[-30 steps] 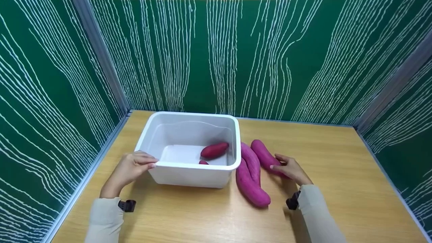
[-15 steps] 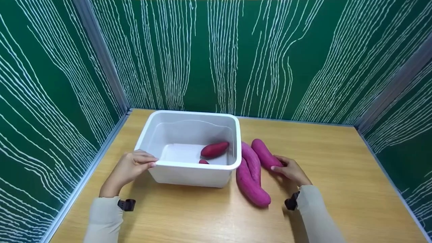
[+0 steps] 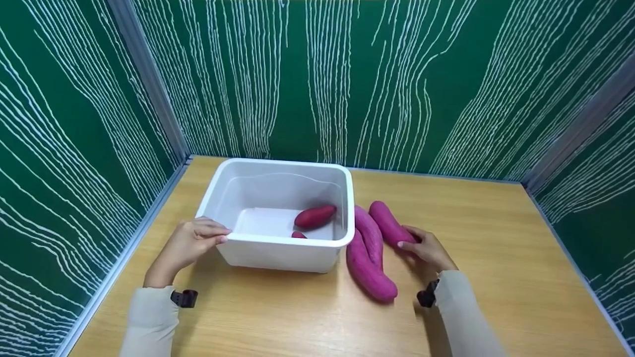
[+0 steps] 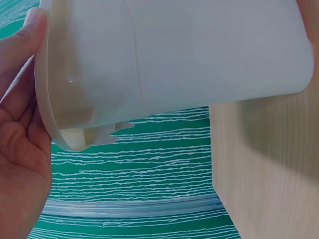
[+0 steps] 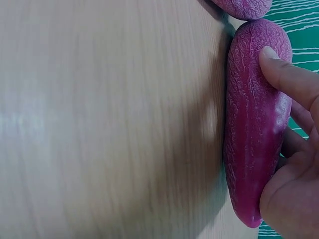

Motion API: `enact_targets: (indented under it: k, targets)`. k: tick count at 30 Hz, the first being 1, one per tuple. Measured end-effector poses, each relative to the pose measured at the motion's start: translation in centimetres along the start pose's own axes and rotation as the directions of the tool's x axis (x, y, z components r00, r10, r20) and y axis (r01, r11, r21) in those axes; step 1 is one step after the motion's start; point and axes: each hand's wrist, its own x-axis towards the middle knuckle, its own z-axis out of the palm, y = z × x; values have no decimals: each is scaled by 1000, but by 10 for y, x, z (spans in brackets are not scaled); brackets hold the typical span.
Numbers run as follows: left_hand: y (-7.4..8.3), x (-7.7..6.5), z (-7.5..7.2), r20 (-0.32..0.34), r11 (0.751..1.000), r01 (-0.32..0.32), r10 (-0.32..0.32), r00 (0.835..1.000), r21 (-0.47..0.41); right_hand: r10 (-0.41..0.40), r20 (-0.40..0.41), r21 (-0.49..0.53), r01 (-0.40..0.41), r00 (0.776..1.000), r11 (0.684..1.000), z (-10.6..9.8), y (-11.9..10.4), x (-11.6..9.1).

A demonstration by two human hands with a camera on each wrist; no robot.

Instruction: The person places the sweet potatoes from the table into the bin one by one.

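Observation:
My left hand [image 3: 191,250] pinches the near left corner of a white plastic bin [image 3: 278,255], thumb and fingers on its rim. In the left wrist view, the thumb overlaps the rim edge of the bin [image 4: 174,55]. Inside the bin lies a dark red sweet potato [image 3: 315,217], and part of a smaller-looking red one [image 3: 298,234] shows behind the front wall. To the right, my right hand [image 3: 429,248] holds the near end of a magenta sweet potato [image 3: 389,223]. The right wrist view shows the thumb across this wrinkled sweet potato [image 5: 254,124], with the fingers on its far side.
Two long, curved magenta sweet potatoes [image 3: 369,275] lie side by side between the bin and my right hand. Under everything is a wooden table [image 3: 278,317]. Green panels with white wavy lines [image 3: 327,84] and grey frame posts [image 3: 149,74] close off the back and sides.
The head view has shifted a little, so the table and bin appear slightly higher. My right hand fits slightly closer round the sweet potato; my left hand keeps its hold on the rim.

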Motion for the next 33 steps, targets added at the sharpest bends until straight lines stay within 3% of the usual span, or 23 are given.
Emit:
enact_targets:
  k: [5, 12, 20, 33]
  targets:
    - [1, -1, -2, -9, 1000, 1, -1, 1000, 12, 20, 4, 28, -20, 1000, 999, 0, -1, 0]
    - [-1, -3, -3, -15, 1000, -28, 28, 999, 10, -59, -23, 21, 60, 998, 998, 1, 0, 0]
    - [1, -3, -4, 19, 999, 42, -42, 999, -2, -46, -27, 22, 47, 999, 999, 2, 1, 0]
    - [1, 0, -1, 20, 999, 37, -36, 999, -18, -57, -58, 24, 58, 997, 998, 1, 8, -4]
